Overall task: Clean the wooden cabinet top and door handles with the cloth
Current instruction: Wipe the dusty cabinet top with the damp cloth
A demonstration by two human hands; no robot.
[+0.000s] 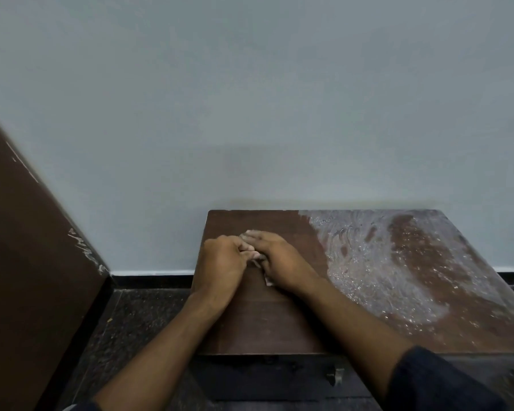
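The dark wooden cabinet top stands against a pale wall. Its left half is bare brown wood; its right half is smeared with white, dusty streaks. Both hands meet on the left part of the top. My right hand lies flat, pressing down on a small pale cloth, of which only an edge and a corner show. My left hand is curled, its fingers touching the right hand's fingers at the cloth. A metal door handle shows below the front edge.
A brown wooden door or panel leans at the left. Dark speckled floor lies between it and the cabinet. A black skirting strip runs along the wall's foot.
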